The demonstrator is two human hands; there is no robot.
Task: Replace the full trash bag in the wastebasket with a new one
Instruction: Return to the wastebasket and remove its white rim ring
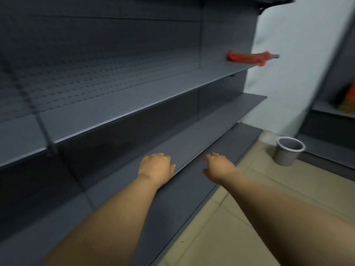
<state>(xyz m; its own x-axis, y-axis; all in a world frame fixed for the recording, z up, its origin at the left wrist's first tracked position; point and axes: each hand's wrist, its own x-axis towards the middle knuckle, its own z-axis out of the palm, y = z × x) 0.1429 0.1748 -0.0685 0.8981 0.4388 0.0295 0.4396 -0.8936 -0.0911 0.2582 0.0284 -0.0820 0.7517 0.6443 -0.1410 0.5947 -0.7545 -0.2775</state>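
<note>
A small grey wastebasket [288, 153] stands upright on the tiled floor at the far right, near the wall corner; no bag shows at its rim. A bundle of red plastic bags [247, 57] lies on the far end of an upper shelf. Both of my arms reach forward over the lower shelf. My left hand [156, 167] is curled into a loose fist, holding nothing. My right hand [219, 165] has its fingers slightly apart and bent, also holding nothing. Both hands are well short of the basket and the red bags. The frame is motion-blurred.
Dark grey metal shelving [134, 104] with a perforated back panel fills the left side. A white wall [297, 73] stands behind the basket. Another shelf unit on the right carries an orange and straw-coloured object [348, 102]. Beige floor tiles [240, 227] run along the shelves.
</note>
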